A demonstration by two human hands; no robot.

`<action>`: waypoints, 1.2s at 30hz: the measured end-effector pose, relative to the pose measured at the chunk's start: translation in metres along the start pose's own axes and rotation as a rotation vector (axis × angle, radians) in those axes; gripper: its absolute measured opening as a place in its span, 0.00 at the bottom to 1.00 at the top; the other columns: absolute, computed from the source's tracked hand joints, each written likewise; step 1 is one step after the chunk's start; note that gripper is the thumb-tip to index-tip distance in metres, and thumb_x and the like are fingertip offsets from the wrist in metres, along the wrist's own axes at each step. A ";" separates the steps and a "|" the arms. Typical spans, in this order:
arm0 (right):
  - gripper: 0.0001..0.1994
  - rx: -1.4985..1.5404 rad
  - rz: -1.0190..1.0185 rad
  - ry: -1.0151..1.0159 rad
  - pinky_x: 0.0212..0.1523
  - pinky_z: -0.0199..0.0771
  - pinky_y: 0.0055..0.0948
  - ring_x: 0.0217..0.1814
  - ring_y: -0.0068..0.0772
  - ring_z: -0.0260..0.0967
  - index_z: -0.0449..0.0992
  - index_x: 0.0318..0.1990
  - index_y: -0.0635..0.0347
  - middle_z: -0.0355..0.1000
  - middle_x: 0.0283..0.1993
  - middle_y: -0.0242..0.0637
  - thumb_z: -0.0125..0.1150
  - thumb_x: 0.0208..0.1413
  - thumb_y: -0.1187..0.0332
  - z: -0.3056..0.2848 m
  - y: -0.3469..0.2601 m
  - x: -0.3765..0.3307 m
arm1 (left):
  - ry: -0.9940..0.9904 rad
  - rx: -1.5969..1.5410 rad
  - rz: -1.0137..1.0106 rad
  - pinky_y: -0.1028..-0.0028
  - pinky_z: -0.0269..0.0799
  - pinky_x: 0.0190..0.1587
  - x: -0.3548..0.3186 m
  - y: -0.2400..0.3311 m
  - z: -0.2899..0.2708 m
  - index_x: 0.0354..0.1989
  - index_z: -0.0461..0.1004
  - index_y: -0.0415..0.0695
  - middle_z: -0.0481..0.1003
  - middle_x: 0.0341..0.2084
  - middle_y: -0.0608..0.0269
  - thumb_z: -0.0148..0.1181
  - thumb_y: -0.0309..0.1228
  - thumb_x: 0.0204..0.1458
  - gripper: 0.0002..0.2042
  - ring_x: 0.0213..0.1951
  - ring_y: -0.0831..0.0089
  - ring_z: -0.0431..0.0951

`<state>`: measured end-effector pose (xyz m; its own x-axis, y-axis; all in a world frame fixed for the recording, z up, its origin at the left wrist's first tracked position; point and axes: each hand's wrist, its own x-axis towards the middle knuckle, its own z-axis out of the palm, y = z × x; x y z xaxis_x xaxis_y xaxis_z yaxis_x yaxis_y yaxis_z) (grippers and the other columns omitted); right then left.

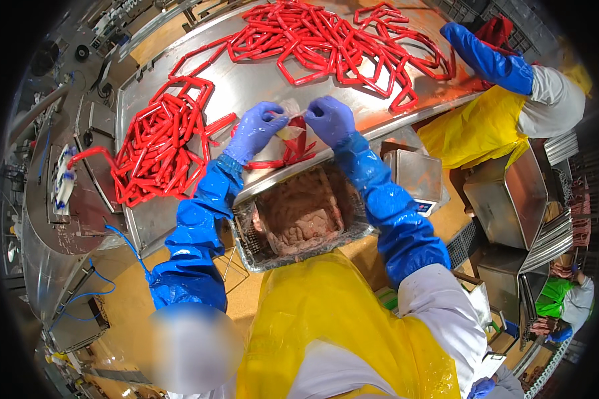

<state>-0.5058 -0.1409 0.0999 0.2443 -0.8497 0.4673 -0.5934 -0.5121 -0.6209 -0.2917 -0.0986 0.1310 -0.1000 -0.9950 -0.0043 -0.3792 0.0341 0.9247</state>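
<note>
1. My left hand (258, 131) is pinching limp, clear film (290, 106) above the desk (219, 90); my right hand (329, 120) curls beside it, grip unclear.
2. Looks light, slippery, easily torn: I'd take its edges gently.
3. Tangled red links (158, 146) crowd left and beyond; a meat-filled tub (249, 263) sits nearer me.

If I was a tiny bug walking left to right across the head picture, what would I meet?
White machine part → smaller heap of red links → left hand → red piece between the hands → right hand → metal box → bigger metal bin.
</note>
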 end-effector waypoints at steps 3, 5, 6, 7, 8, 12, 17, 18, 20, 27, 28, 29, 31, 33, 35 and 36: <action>0.16 0.460 -0.115 -0.096 0.49 0.75 0.35 0.49 0.42 0.75 0.78 0.44 0.59 0.76 0.45 0.47 0.69 0.47 0.66 0.021 -0.014 -0.030 | -0.097 -0.156 0.152 0.73 0.75 0.43 0.000 0.004 0.014 0.50 0.71 0.36 0.78 0.36 0.57 0.64 0.32 0.56 0.17 0.39 0.73 0.78; 0.25 0.453 -0.188 -0.288 0.57 0.70 0.36 0.57 0.45 0.71 0.74 0.53 0.59 0.73 0.53 0.47 0.72 0.44 0.66 0.029 -0.011 -0.036 | -0.078 0.132 0.176 0.70 0.75 0.44 -0.013 0.029 0.032 0.52 0.70 0.36 0.77 0.38 0.53 0.64 0.33 0.55 0.20 0.41 0.68 0.79; 0.25 0.665 0.022 -0.273 0.59 0.70 0.37 0.58 0.45 0.71 0.74 0.53 0.59 0.73 0.54 0.45 0.71 0.46 0.65 0.044 0.026 -0.033 | -0.073 0.278 0.197 0.69 0.75 0.45 -0.017 0.041 0.040 0.54 0.69 0.37 0.77 0.39 0.51 0.65 0.33 0.55 0.21 0.43 0.65 0.79; 0.24 0.881 0.236 -0.263 0.60 0.69 0.37 0.58 0.44 0.70 0.74 0.53 0.59 0.73 0.55 0.44 0.69 0.47 0.65 0.060 0.065 -0.019 | 0.085 0.393 0.335 0.66 0.75 0.46 -0.021 0.041 0.042 0.54 0.69 0.37 0.76 0.41 0.48 0.64 0.35 0.55 0.22 0.43 0.59 0.78; 0.24 0.582 0.149 -0.275 0.59 0.70 0.37 0.58 0.45 0.70 0.74 0.54 0.57 0.72 0.57 0.43 0.68 0.48 0.65 0.057 0.092 0.011 | 0.256 0.520 0.447 0.63 0.75 0.46 -0.032 0.036 0.039 0.54 0.69 0.37 0.75 0.43 0.45 0.63 0.37 0.54 0.23 0.44 0.54 0.78; 0.24 -0.554 -0.367 -0.087 0.58 0.72 0.38 0.59 0.46 0.69 0.71 0.59 0.49 0.67 0.62 0.42 0.61 0.52 0.68 -0.061 0.265 0.157 | 0.215 0.305 0.114 0.60 0.73 0.49 -0.120 0.026 0.022 0.56 0.68 0.37 0.73 0.46 0.43 0.61 0.41 0.54 0.25 0.47 0.51 0.76; 0.22 -0.986 -0.387 0.138 0.64 0.65 0.33 0.64 0.40 0.64 0.69 0.62 0.55 0.67 0.62 0.44 0.55 0.58 0.70 -0.260 0.360 0.312 | 0.064 0.421 -0.149 0.62 0.74 0.46 -0.272 -0.105 0.018 0.54 0.70 0.40 0.75 0.43 0.47 0.63 0.41 0.53 0.24 0.41 0.56 0.77; 0.22 -0.832 -0.192 0.053 0.63 0.66 0.34 0.63 0.41 0.65 0.69 0.61 0.58 0.68 0.61 0.46 0.57 0.57 0.67 -0.234 0.364 0.327 | 0.104 0.510 -0.240 0.62 0.74 0.46 -0.316 -0.114 0.020 0.53 0.71 0.40 0.76 0.42 0.47 0.63 0.41 0.53 0.23 0.41 0.57 0.78; 0.24 -0.649 0.070 -0.009 0.61 0.66 0.36 0.60 0.42 0.67 0.70 0.59 0.62 0.69 0.59 0.49 0.59 0.56 0.63 -0.231 0.354 0.343 | 0.094 0.309 -0.708 0.64 0.71 0.54 -0.373 -0.110 0.021 0.49 0.75 0.39 0.76 0.46 0.47 0.61 0.45 0.53 0.22 0.49 0.55 0.77; 0.32 -0.195 0.087 -0.094 0.54 0.69 0.41 0.52 0.43 0.72 0.72 0.51 0.77 0.74 0.50 0.56 0.65 0.55 0.50 -0.096 0.284 0.285 | 0.342 0.161 -0.856 0.63 0.74 0.49 -0.502 -0.171 0.040 0.47 0.76 0.40 0.79 0.43 0.50 0.62 0.46 0.53 0.22 0.44 0.57 0.80; 0.29 -0.167 0.099 -0.149 0.54 0.69 0.41 0.51 0.40 0.71 0.73 0.50 0.77 0.75 0.49 0.52 0.63 0.57 0.52 -0.048 0.262 0.239 | 0.364 0.194 -0.898 0.64 0.75 0.48 -0.504 -0.163 0.029 0.48 0.76 0.40 0.79 0.42 0.50 0.62 0.45 0.54 0.22 0.43 0.59 0.80; 0.23 -0.388 -0.273 -0.063 0.52 0.70 0.36 0.49 0.39 0.72 0.74 0.48 0.71 0.75 0.46 0.48 0.60 0.60 0.55 -0.094 0.298 0.226 | 0.349 0.152 -0.781 0.65 0.75 0.47 -0.483 -0.194 0.009 0.48 0.75 0.40 0.79 0.41 0.50 0.62 0.45 0.54 0.22 0.42 0.61 0.80; 0.14 0.226 0.381 -0.493 0.41 0.72 0.30 0.40 0.30 0.70 0.75 0.49 0.63 0.74 0.40 0.36 0.52 0.65 0.62 0.036 0.249 0.123 | 0.481 0.172 -0.831 0.66 0.76 0.45 -0.498 -0.191 -0.014 0.49 0.75 0.39 0.79 0.40 0.50 0.63 0.44 0.55 0.21 0.40 0.63 0.80; 0.12 0.213 0.103 -0.732 0.49 0.71 0.29 0.47 0.28 0.70 0.74 0.47 0.62 0.73 0.45 0.37 0.47 0.65 0.65 0.092 0.238 0.017 | 0.610 0.128 -0.703 0.65 0.76 0.44 -0.506 -0.223 -0.045 0.49 0.75 0.40 0.79 0.39 0.50 0.63 0.43 0.55 0.21 0.39 0.62 0.81; 0.09 0.428 0.029 -0.685 0.38 0.71 0.27 0.34 0.28 0.71 0.76 0.43 0.61 0.74 0.36 0.34 0.59 0.62 0.66 0.164 0.135 -0.101 | 0.782 0.064 -0.731 0.65 0.76 0.43 -0.525 -0.243 -0.083 0.50 0.75 0.40 0.79 0.39 0.50 0.63 0.43 0.54 0.21 0.38 0.61 0.81; 0.11 0.591 0.702 -0.824 0.30 0.68 0.26 0.27 0.25 0.69 0.78 0.36 0.62 0.74 0.29 0.33 0.60 0.62 0.63 0.168 0.012 -0.130 | 0.895 0.025 -0.761 0.66 0.76 0.42 -0.550 -0.252 -0.096 0.50 0.75 0.41 0.79 0.39 0.49 0.64 0.43 0.54 0.21 0.38 0.61 0.81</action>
<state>-0.4161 -0.0577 -0.0741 0.5499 -0.6794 -0.4859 -0.4055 0.2914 -0.8664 -0.0524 0.4307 -0.0631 0.8386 -0.4706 -0.2744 -0.0810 -0.6058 0.7915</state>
